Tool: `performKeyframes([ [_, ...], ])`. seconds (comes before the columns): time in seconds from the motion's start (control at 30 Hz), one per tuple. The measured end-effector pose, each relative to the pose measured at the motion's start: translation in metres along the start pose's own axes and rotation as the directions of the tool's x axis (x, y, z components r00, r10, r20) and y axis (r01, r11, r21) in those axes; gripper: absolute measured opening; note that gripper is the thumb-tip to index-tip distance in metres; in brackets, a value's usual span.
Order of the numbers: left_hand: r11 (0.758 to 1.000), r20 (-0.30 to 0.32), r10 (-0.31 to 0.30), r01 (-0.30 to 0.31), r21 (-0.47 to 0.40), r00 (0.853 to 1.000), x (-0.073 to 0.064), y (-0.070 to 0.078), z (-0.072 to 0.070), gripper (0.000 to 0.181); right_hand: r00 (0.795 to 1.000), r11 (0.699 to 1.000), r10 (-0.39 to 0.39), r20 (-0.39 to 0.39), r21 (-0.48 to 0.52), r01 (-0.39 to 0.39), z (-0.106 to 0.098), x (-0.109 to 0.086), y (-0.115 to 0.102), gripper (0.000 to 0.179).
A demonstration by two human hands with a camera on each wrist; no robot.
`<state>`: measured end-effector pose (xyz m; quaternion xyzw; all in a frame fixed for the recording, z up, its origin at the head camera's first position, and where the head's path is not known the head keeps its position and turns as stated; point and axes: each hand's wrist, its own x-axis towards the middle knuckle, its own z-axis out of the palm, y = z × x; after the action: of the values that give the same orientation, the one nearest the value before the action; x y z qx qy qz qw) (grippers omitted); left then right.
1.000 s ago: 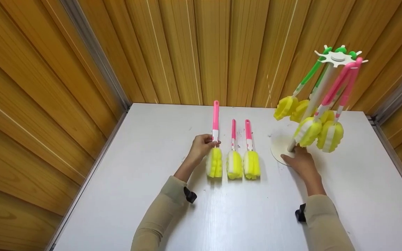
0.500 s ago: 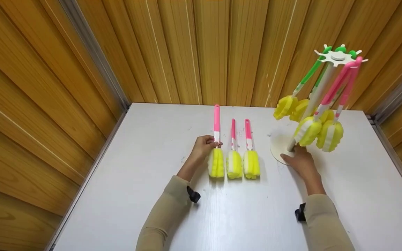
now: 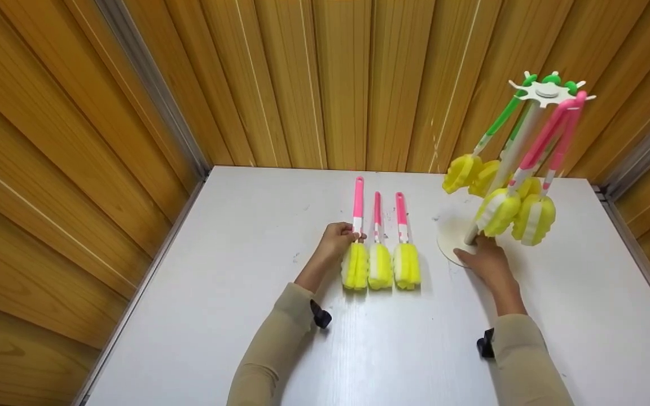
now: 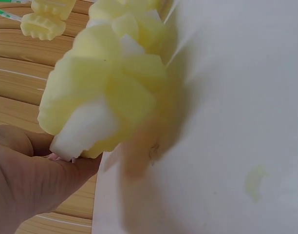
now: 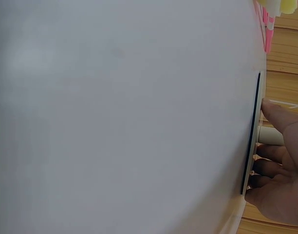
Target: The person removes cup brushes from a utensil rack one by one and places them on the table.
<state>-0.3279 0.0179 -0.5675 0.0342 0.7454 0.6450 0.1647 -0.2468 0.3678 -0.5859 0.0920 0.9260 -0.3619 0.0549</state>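
Note:
A pink-handled bottle brush (image 3: 355,266) with a yellow and white sponge head is pinched at its neck by my left hand (image 3: 336,241). In the left wrist view its sponge head (image 4: 102,92) is large, close over the white table. Right beside it lie two more pink-handled brushes, a middle one (image 3: 380,266) and a right one (image 3: 407,266), handles pointing away. On the round base (image 3: 450,242) of a white rack rests my right hand (image 3: 488,260). The right wrist view has the thumb and fingertips spread on the base, around the lower pole (image 5: 270,135).
Brushes with green handles (image 3: 500,121) and pink handles (image 3: 539,138) hang from the rack's hooked top (image 3: 548,93), sponges down. Wood-look panels (image 3: 342,84) stand behind the table and at both sides. Black camera mounts (image 3: 320,314) sit at both sleeve cuffs.
My left hand has moved slightly right and nearer, bringing its brush beside the middle one. The right hand and the rack have stayed in place.

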Motion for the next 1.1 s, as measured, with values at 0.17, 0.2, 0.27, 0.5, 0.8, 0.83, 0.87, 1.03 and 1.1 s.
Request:
performKeyframes([
  [0.17, 0.999, -0.015, -0.038, 0.038, -0.019, 0.999, 0.002, -0.003, 0.001, 0.019, 1.0, 1.0, -0.01, -0.008, -0.001, 0.01, 0.001, 0.0, 0.0, 0.087],
  [0.2, 0.998, -0.018, -0.05, 0.05, -0.032, 0.999, 0.002, -0.004, 0.0, 0.019, 1.0, 1.0, -0.014, -0.009, -0.003, 0.014, 0.002, 0.0, 0.0, 0.086],
  [0.27, 0.996, -0.028, -0.079, 0.077, -0.047, 0.997, 0.002, -0.005, 0.0, 0.021, 1.0, 1.0, -0.022, -0.013, -0.006, 0.022, 0.001, 0.0, 0.001, 0.085],
  [0.5, 0.985, -0.028, -0.158, 0.155, -0.082, 0.987, 0.003, -0.007, -0.003, 0.03, 1.0, 1.0, -0.018, -0.019, -0.006, 0.018, 0.0, 0.0, 0.001, 0.083],
  [0.8, 0.974, -0.026, -0.157, 0.15, -0.168, 0.987, 0.0, -0.015, -0.005, 0.023, 1.0, 1.0, -0.002, -0.003, 0.011, 0.002, 0.001, -0.001, 0.001, 0.085],
  [0.83, 0.975, -0.026, -0.15, 0.143, -0.171, 0.988, 0.001, -0.015, -0.005, 0.022, 1.0, 1.0, -0.001, -0.002, 0.011, 0.001, 0.001, 0.0, 0.001, 0.085],
  [0.87, 0.975, -0.029, -0.147, 0.139, -0.172, 0.989, 0.001, -0.016, -0.005, 0.021, 1.0, 1.0, -0.003, -0.004, 0.008, 0.003, 0.001, 0.0, 0.001, 0.085],
  [1.03, 0.974, -0.034, -0.159, 0.151, -0.169, 0.987, 0.001, -0.013, -0.004, 0.021, 1.0, 1.0, 0.011, 0.004, -0.006, -0.011, 0.001, 0.001, 0.0, 0.085],
  [1.1, 0.972, -0.025, -0.166, 0.16, -0.171, 0.986, 0.0, -0.011, -0.003, 0.025, 1.0, 1.0, 0.014, 0.001, -0.01, -0.014, 0.001, 0.001, -0.001, 0.085],
])
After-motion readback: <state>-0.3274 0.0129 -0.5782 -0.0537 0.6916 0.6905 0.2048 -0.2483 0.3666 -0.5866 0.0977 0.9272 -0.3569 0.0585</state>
